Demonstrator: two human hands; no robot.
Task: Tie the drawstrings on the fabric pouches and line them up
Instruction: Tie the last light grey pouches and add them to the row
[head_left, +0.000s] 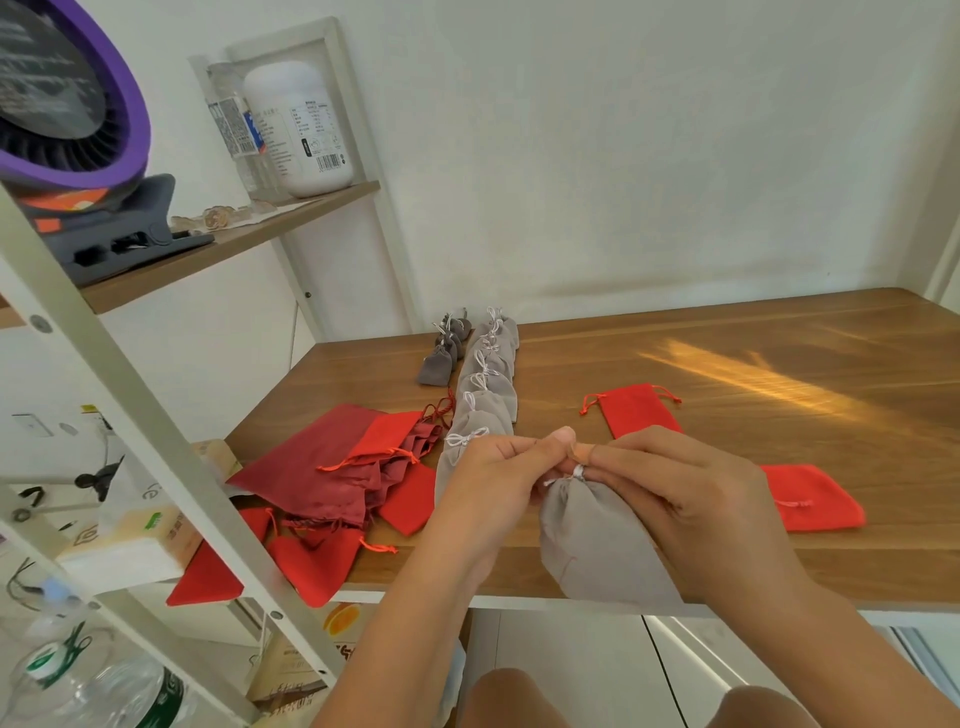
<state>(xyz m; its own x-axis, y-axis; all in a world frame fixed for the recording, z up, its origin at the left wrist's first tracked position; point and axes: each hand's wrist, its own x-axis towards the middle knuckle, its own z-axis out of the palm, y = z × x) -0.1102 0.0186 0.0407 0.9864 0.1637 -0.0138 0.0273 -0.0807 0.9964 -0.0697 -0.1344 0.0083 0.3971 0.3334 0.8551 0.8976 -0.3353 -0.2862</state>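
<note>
Watching the head view, I see both hands closed on one thing: the left hand (488, 488) and the right hand (675, 499) each pinch the white drawstring (577, 472) at the gathered neck of a grey pouch (597, 545). The pouch hangs from that pinch over the near edge of the bench (727, 353), its body partly past the edge. Just beyond the left hand a row of grey pouches (485, 395) with tied white bows runs away from me, and a few darker grey pouches (441, 358) sit just to its left. A heap of red pouches (363, 467) lies at the bench's left corner. A red pouch (631, 408) lies flat beyond the right hand, a second red pouch (815, 499) to that hand's right.
</note>
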